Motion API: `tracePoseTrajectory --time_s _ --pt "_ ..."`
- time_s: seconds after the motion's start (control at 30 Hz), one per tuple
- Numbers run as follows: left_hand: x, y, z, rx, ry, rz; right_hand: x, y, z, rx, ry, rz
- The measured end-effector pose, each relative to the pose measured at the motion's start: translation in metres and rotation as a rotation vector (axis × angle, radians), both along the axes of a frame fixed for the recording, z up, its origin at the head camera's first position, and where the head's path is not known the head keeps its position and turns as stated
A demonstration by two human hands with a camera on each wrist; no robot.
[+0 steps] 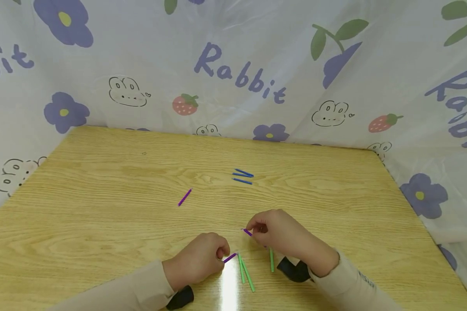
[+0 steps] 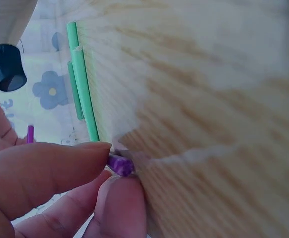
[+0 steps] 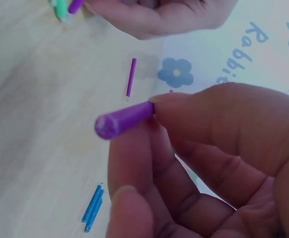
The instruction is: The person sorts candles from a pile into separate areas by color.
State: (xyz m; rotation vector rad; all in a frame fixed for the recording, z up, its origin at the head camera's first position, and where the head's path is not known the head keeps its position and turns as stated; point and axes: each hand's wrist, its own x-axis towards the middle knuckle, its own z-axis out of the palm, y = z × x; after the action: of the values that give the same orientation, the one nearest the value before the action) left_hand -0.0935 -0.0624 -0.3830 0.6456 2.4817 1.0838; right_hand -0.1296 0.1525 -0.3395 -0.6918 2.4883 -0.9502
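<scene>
My left hand [image 1: 200,258] pinches a thin purple candle [image 1: 229,258] between thumb and fingertips, low over the table; in the left wrist view the candle's end [image 2: 121,165] pokes out from the grip. Another purple candle [image 3: 127,120] is pinched by my right hand [image 1: 278,231], farther right and a little farther from me. Three green candles lie near the hands: two side by side [image 1: 247,275] just right of the left hand, and one [image 1: 272,260] below the right hand, its upper end hidden. A third purple candle [image 1: 184,197] lies alone on the table, farther back and left.
Three blue candles [image 1: 242,181] lie close together toward the back of the wood-grain table [image 1: 101,194]. A white printed sheet [image 1: 233,39] hangs behind and around the table. Each wrist bears a black device [image 1: 293,270] near the sleeve cuff.
</scene>
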Motion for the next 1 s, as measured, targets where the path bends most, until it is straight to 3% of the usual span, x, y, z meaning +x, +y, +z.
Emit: tracePoseTrajectory --time_s 0.47,1.0 --pt "0.0 0.0 0.001 -0.006 -0.01 0.001 -0.023 -0.015 0.006 -0.007 0.033 -0.018" --pt "-0.001 -0.001 -0.001 -0.016 0.059 -0.015 -0.049 -0.038 0.011 -0.015 0.0 -0.067"
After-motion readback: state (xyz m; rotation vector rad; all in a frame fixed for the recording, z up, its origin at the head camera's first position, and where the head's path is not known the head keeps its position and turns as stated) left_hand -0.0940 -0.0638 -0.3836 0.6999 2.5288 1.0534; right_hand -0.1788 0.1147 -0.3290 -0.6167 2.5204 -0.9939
